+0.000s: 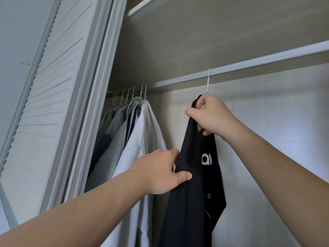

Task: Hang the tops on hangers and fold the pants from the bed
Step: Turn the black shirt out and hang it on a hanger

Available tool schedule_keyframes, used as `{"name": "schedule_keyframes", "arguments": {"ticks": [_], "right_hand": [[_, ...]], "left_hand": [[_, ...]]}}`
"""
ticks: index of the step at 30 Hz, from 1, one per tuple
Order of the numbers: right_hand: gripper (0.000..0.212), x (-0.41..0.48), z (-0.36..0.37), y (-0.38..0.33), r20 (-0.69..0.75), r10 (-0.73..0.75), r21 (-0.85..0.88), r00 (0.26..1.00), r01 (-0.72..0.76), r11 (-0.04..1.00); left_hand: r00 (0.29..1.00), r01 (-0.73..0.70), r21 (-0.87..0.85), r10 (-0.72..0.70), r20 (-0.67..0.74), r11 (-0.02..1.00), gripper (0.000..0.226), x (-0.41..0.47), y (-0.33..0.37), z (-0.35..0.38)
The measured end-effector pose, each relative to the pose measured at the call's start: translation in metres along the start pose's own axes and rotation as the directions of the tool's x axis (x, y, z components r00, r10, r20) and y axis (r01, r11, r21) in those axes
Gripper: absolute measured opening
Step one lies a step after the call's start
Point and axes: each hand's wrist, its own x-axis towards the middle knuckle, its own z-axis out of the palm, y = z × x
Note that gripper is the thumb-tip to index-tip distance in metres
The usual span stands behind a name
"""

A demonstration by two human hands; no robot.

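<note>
Black top [188, 175]: on a white wire hanger [208, 81] hooked over the wardrobe rail [249, 65], near but apart from the pale tops [142, 136] at left.
Right hand [211, 116]: closed on the neck of the top, just under the hook.
Left hand [160, 172]: lower down, pinching the left edge, thumb on the cloth.
Risk, slip: likely with a one-sided downward tug; shoulder off the hanger arm.
Risk, unhooking: possible with a lift or jerk at the neck; thin hook.
Risk, snag: cloth caught against the nearest pale top.

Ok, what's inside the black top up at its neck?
Only a white hanger hook shows, rising from the neck and over the rail. The hanger's body is covered by the black top and the right hand gripping the collar.
</note>
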Motion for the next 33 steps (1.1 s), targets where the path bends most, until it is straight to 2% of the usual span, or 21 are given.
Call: {"name": "schedule_keyframes", "arguments": {"ticks": [2,6,9,15,23,25,29,31,33], "right_hand": [[0.017,0.001,0.005,-0.006,-0.032,-0.029,-0.034,0.999,0.028,0.999],[0.01,0.011,0.021,-0.006,0.027,-0.047,0.003,0.999,0.047,0.999],[0.013,0.023,0.035,-0.002,0.085,-0.004,0.108,0.996,-0.006,0.994],[0.02,0.048,0.079,0.008,0.141,0.033,0.193,0.989,-0.061,0.979],[0.026,0.084,0.154,-0.002,0.208,-0.021,0.179,0.978,-0.017,0.984],[0.039,0.091,0.169,-0.004,0.206,-0.041,0.184,0.978,0.003,0.983],[0.044,0.098,0.192,0.0,0.194,-0.087,0.165,0.977,0.054,0.985],[0.044,0.096,0.199,0.005,0.157,-0.09,0.198,0.984,0.058,0.979],[0.028,0.089,0.2,0.01,0.131,-0.097,0.257,0.987,0.061,0.964]], "left_hand": [[1.0,-0.009,0.063,0.008,0.004,0.998,0.03,-0.001,-0.005,-0.001],[0.999,0.034,0.085,-0.035,0.014,0.996,0.02,-0.003,-0.018,-0.003],[0.993,0.108,0.164,-0.114,0.028,0.98,0.021,-0.006,-0.032,-0.003],[0.973,0.223,0.237,-0.23,0.002,0.946,0.024,-0.015,-0.059,-0.01],[0.937,0.348,0.352,-0.333,-0.104,0.869,0.023,-0.017,-0.083,-0.019],[0.926,0.375,0.37,-0.36,-0.111,0.85,0.021,-0.015,-0.085,-0.019],[0.909,0.412,0.378,-0.401,-0.112,0.829,0.011,-0.011,-0.086,-0.017],[0.906,0.418,0.383,-0.409,-0.111,0.824,0.01,-0.012,-0.085,-0.017],[0.906,0.419,0.382,-0.41,-0.107,0.824,0.01,-0.017,-0.083,-0.016]]}}
